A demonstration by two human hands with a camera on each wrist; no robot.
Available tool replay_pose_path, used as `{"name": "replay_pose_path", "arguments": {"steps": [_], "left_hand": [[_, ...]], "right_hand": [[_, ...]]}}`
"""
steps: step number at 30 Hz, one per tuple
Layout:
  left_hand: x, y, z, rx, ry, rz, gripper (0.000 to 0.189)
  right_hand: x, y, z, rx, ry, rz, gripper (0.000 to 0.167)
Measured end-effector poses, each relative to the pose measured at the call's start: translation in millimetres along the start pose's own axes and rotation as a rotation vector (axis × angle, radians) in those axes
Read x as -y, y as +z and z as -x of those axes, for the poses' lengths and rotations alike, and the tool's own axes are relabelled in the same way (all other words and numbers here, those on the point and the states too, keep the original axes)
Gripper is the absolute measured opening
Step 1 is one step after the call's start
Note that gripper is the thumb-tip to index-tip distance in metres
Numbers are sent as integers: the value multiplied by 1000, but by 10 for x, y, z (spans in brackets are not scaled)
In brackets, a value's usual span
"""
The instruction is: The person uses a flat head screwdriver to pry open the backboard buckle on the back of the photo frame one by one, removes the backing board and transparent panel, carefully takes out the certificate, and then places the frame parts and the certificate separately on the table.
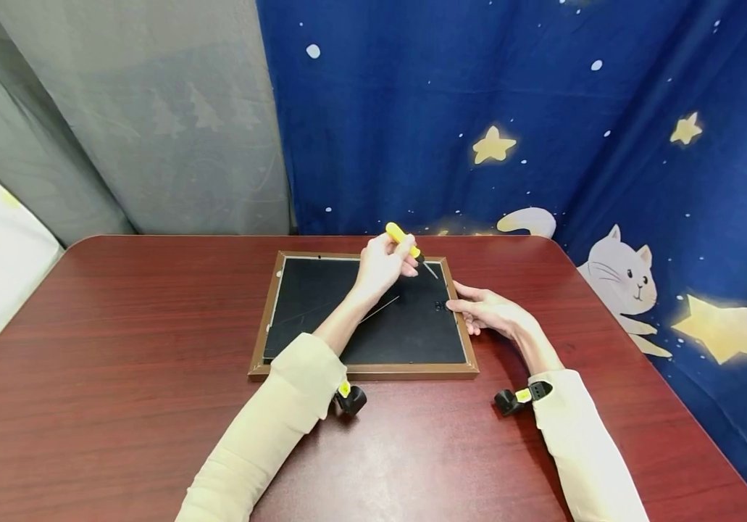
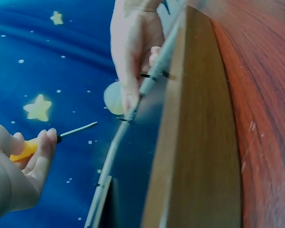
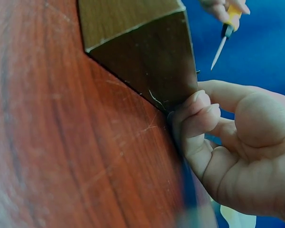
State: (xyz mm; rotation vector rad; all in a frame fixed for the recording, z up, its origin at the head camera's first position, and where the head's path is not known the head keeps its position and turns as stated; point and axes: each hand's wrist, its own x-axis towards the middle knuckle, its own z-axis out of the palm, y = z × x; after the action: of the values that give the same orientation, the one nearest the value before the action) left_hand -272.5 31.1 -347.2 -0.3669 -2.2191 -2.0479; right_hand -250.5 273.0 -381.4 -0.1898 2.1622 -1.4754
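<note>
We see the left hand (image 1: 382, 264) pinching a yellow-handled screwdriver (image 1: 395, 231); its long axis slants through that grip, shaft pointing down and rightward; below its tip lies the black backing board (image 1: 321, 312) of a brown picture frame (image 1: 406, 372); rightward, the right hand (image 1: 492, 310) grips the frame's side.

Long cream sleeves (image 1: 262, 442); at each cuff, a rounded black camera (image 1: 508, 402) with a yellow patch (image 1: 523, 396).
</note>
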Motion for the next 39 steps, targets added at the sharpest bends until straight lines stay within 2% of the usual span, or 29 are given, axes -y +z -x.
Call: {"name": "replay_pose_path", "arguments": {"steps": [5,9,12,20,28,39], "left_hand": [[-104,-200,41,-88,16,-10,33],[-173,-393,86,-136,-24,-52,36],[-208,-519,121,-150,-64,-35,37],[-261,-750,217,-119,-116,27,40],[-318,-1016,309,-112,-146,-26,42],[-279,-1453,450,-88,-128,-93,44]], "right_hand": [[-1,1,-3,10,-6,2,74],[3,-3,2,9,1,14,75],[5,-9,5,15,1,20,76],[13,-20,12,14,16,7,77],[31,-17,0,13,37,-13,77],[41,-33,-16,23,56,-15,77]]}}
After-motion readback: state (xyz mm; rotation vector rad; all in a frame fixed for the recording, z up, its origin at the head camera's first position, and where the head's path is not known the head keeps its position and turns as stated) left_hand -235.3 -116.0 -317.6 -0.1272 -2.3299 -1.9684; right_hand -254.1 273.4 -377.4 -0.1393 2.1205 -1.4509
